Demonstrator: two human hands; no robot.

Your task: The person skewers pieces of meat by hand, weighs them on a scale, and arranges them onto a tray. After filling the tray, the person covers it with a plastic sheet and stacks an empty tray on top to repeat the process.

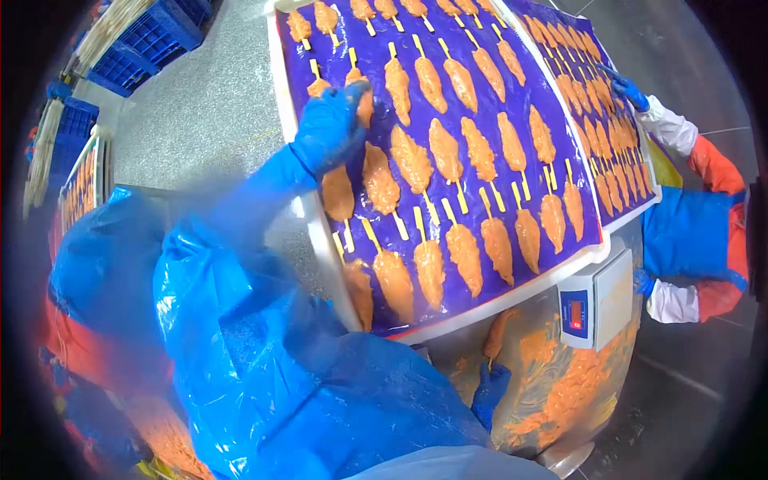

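My left hand (332,124) lay curled over a meat skewer (362,102) near the rim of the purple tray (278,88), though I could not tell if the fingers gripped it. My right hand (490,390) was clamped on the stick of a second skewer (498,334) above the tub (564,458). I judged the soft meat could slip from its stick, or my sleeve smear the close neighbours.

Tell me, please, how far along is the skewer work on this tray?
Done: rows of coated skewers cover most of the purple-lined tray. In hand: left hand rests on one; right hand holds a fresh skewer. Left: orange mix remains in the tub.
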